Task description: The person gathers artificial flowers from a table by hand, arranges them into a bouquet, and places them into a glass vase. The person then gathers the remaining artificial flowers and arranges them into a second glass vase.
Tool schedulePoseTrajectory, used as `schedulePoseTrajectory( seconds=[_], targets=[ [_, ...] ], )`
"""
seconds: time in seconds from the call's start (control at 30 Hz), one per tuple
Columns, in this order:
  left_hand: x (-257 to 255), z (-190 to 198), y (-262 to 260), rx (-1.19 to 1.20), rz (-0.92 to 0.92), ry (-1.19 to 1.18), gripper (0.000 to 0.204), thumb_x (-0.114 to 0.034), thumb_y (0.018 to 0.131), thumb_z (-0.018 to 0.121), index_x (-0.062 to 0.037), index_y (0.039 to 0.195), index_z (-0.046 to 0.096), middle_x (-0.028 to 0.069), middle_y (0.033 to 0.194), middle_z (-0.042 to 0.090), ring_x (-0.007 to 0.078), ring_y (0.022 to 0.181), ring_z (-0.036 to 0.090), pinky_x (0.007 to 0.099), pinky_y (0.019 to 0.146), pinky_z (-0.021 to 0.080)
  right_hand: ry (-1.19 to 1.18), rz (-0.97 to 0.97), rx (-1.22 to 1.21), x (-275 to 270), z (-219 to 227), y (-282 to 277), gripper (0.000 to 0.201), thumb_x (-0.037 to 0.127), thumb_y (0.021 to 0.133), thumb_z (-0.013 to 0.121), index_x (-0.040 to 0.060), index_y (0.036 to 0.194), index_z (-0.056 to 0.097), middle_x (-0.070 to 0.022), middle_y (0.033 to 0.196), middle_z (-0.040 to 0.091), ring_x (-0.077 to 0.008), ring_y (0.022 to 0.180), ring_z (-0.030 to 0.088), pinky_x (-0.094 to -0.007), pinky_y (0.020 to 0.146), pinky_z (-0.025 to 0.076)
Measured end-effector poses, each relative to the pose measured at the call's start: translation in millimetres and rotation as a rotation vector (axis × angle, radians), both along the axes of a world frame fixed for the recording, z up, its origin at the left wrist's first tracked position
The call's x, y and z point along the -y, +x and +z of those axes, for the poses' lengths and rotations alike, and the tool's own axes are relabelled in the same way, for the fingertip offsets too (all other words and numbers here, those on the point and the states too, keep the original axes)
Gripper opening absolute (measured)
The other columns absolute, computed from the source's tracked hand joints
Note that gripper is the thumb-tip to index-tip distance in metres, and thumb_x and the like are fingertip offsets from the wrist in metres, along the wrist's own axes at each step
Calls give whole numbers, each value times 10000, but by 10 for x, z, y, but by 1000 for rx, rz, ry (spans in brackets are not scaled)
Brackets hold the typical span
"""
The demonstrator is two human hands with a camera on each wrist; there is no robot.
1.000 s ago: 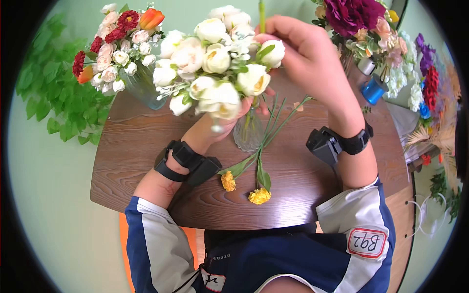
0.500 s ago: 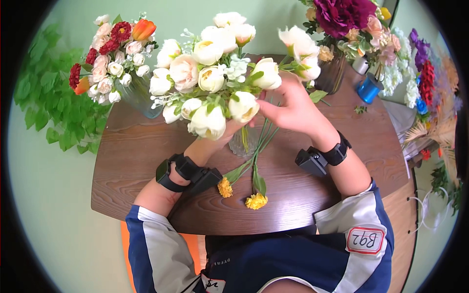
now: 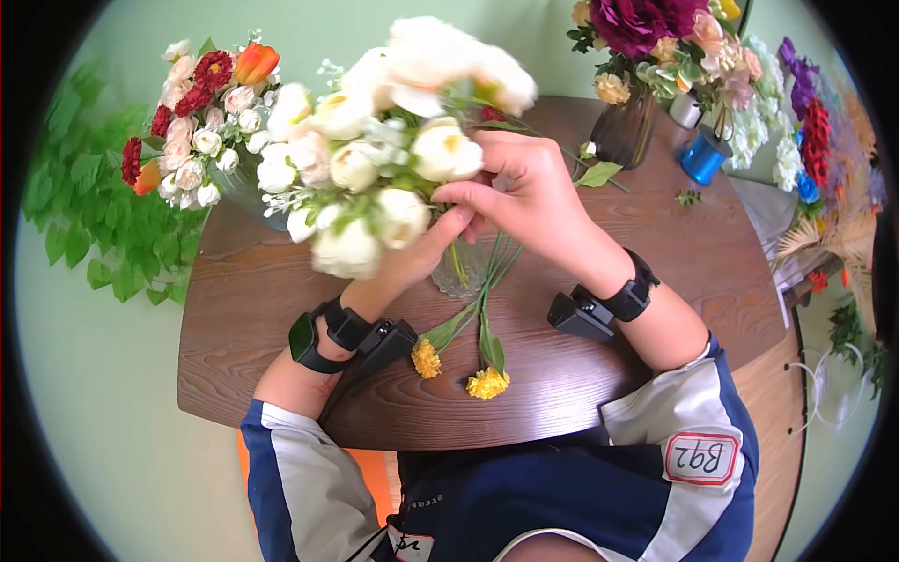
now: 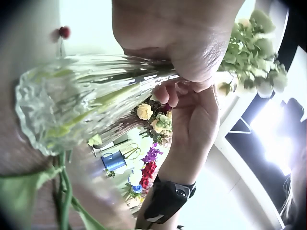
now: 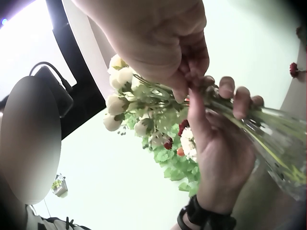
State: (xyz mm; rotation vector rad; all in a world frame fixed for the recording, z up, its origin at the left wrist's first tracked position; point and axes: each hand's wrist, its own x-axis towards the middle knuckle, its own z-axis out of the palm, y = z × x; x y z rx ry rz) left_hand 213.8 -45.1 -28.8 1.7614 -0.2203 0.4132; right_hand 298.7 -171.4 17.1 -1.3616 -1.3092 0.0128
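Note:
A bunch of white and cream artificial flowers point(image 3: 356, 167) spreads above a clear ribbed glass vase point(image 3: 457, 273). In the right wrist view, my left hand point(image 5: 225, 148) wraps its fingers round the vase's neck and the stems there. My right hand point(image 3: 534, 187) pinches a flower stem close to the vase mouth, its fingertips partly hidden behind blooms and thumb. Green stems point(image 4: 91, 108) show through the tilted-looking glass in the left wrist view. Two yellow flowers point(image 3: 488, 383) lie on the table before the vase, their long stems running back beside it.
On the left stands a vase of red, pink and orange flowers point(image 3: 201, 122). A dark vase point(image 3: 626, 131) with purple and peach blooms is at the back right, near a blue spool point(image 3: 704, 157). A loose leafy stem point(image 3: 597, 174) lies on the wooden table point(image 3: 581, 290).
My right hand came down from a raised green stem, brought a white flower sprig in from the right, and now works at the vase mouth. The bunch has shifted slightly left.

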Motion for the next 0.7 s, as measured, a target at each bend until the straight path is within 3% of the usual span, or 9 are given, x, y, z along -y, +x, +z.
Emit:
schedulePoseTrajectory(
  seconds=[0.03,0.1,0.13,0.27,0.33,0.4,0.47,0.6,0.7],
  targets=[
    [-70,-107,17,-13,2,-8,187,-193,920,457,-20,925,528,2,762,557,81,714,520,228,655,421,4,-3,-4,7,8,19,76,0,728,660,-48,714,603,-94,671,587,-130,463,590,-232,423,472],
    [-71,-122,49,62,-3,-74,113,-135,882,511,-26,913,517,4,738,542,76,649,504,223,594,410,-12,2,243,58,68,53,74,5,723,666,-49,723,616,-96,687,586,-147,480,598,-227,426,476],
    [-101,-151,60,57,-5,-76,113,-135,882,511,-26,913,517,4,738,542,76,649,504,223,594,410,-39,-25,333,101,107,57,86,8,690,683,-39,742,633,-99,685,584,-181,558,611,-252,496,492],
    [-151,-86,59,49,58,-187,108,-93,808,612,-46,831,518,-17,656,517,52,546,474,196,476,376,-171,28,362,159,119,117,136,54,671,680,-5,791,654,-108,725,581,-251,684,584,-332,649,480],
    [-193,-73,83,53,56,-219,138,-53,787,627,-52,807,490,-17,593,487,44,486,452,186,426,341,-264,6,361,233,154,67,126,42,679,654,5,799,646,-106,742,575,-263,682,582,-341,634,479],
    [-214,-33,72,36,31,-201,135,-27,789,601,-57,779,469,-14,597,479,47,482,445,181,427,327,-359,-12,356,312,78,55,122,30,687,629,15,808,638,-104,759,569,-276,680,580,-349,620,478],
    [-247,-66,89,9,-24,-211,151,-2,795,574,-63,748,444,-15,589,457,57,472,442,181,432,325,-574,12,621,385,-98,98,146,-6,658,585,17,800,605,-104,790,553,-283,733,579,-359,616,478],
    [-253,-132,122,32,-33,-218,148,-8,801,574,-63,751,446,-19,596,451,60,486,449,188,446,342,-546,178,816,399,-466,8,175,5,645,558,2,820,548,-105,830,519,-274,794,554,-369,662,479],
    [-250,-151,132,45,-7,-194,146,-15,807,573,-65,757,446,-19,613,456,60,508,456,191,468,356,-609,95,843,319,-644,-11,115,-8,652,543,2,766,555,-122,828,538,-271,832,569,-343,686,488]
  ],
)
